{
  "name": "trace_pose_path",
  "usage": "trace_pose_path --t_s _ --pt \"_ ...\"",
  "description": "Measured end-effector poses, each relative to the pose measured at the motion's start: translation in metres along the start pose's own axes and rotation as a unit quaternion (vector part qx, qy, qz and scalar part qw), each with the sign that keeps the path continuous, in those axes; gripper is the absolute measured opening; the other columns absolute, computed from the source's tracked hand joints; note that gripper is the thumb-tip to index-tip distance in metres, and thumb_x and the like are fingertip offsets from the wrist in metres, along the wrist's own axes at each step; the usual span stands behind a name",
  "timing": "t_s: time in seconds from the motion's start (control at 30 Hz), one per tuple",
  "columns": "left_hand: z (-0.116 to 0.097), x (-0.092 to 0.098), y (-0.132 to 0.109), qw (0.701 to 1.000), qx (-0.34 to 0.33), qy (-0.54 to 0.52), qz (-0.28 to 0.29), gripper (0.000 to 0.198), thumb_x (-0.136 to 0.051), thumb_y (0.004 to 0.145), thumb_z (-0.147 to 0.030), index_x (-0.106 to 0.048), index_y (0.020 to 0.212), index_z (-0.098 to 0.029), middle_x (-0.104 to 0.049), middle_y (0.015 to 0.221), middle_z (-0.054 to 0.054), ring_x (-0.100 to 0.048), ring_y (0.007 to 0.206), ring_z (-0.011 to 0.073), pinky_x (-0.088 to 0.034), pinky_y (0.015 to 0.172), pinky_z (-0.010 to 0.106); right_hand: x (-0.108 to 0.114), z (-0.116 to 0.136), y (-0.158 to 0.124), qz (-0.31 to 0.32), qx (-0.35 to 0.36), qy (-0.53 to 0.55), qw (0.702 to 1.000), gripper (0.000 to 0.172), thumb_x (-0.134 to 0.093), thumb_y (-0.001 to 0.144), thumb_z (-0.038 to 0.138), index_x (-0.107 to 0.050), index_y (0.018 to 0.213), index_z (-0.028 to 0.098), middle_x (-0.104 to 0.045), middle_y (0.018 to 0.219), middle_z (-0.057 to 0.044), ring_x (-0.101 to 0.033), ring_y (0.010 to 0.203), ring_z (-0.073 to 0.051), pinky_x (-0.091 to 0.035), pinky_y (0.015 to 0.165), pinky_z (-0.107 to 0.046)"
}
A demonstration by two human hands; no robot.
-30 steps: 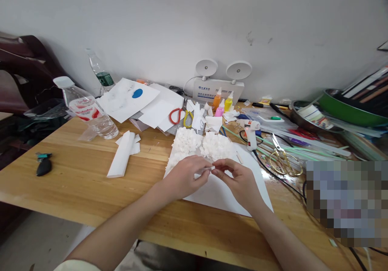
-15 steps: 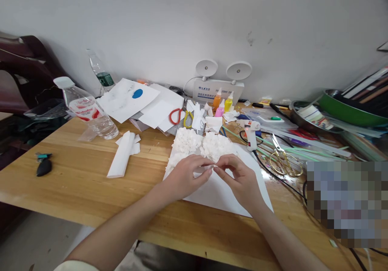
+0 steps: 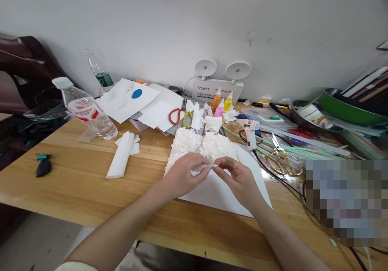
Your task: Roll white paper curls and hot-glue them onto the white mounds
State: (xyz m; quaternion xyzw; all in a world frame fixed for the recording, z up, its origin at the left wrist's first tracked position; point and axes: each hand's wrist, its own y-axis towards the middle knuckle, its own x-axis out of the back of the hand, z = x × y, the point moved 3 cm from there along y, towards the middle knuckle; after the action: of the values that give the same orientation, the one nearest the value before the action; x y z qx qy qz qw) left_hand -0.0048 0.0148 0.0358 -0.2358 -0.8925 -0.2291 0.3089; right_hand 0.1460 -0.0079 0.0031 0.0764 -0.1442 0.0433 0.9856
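My left hand [image 3: 182,175] and my right hand [image 3: 238,179] meet over a white sheet [image 3: 218,192] on the wooden table [image 3: 75,178]. Both pinch a small white paper strip [image 3: 203,167] between their fingertips, the left holding one end and the right the other. Just beyond the hands, on the far part of the sheet, lies a mound of crumpled white paper pieces [image 3: 201,143].
A white glue gun [image 3: 250,135] with a black cord and gold scissors [image 3: 280,156] lie to the right. Red and yellow scissors [image 3: 178,116], small paint bottles [image 3: 222,103], loose papers, a folded white strip [image 3: 123,154], two water bottles [image 3: 87,111] and a black tool [image 3: 42,167] surround them.
Both hands have shifted slightly away from me and kept working the paper strip between the fingertips. Nothing else on the table has moved.
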Motion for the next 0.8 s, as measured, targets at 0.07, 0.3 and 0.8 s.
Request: trace_pose_path --t_s 0.07,0.3,0.8 --pt "-0.0007 0.0013 0.0003 1.0 0.008 0.001 -0.006 0.013 -0.048 0.081 -0.022 -0.06 0.078 -0.017 -0.064 0.078 0.003 -0.056 0.075 0.0141 -0.043 0.069 0.025 0.0003 -0.0006 0.0 0.002 -0.006 0.003 1.0 0.015 -0.053 0.08 0.035 -0.056 0.081 0.02 -0.058 0.08 -0.003 -0.052 0.076 -0.016 -0.044 0.073 -0.032" --pt "-0.0016 0.002 0.0003 1.0 0.011 0.007 -0.01 0.011 -0.049 0.08 -0.019 -0.058 0.075 -0.016 -0.063 0.075 0.001 -0.055 0.072 0.0128 -0.042 0.068 0.024 0.0011 -0.0028 -0.0005 0.009 -0.018 0.008 1.0 0.015 -0.054 0.079 0.035 -0.057 0.082 0.02 -0.059 0.082 -0.003 -0.054 0.077 -0.016 -0.044 0.073 -0.031" --pt "0.0031 -0.0028 -0.0002 1.0 0.007 0.02 -0.009 0.013 -0.046 0.08 -0.019 -0.059 0.078 -0.018 -0.063 0.076 0.002 -0.055 0.074 0.0137 -0.042 0.069 0.025 -0.0039 0.0057 -0.0023 0.032 0.015 0.01 0.999 0.012 -0.054 0.079 0.032 -0.056 0.078 0.02 -0.057 0.077 -0.003 -0.053 0.075 -0.015 -0.046 0.071 -0.03"
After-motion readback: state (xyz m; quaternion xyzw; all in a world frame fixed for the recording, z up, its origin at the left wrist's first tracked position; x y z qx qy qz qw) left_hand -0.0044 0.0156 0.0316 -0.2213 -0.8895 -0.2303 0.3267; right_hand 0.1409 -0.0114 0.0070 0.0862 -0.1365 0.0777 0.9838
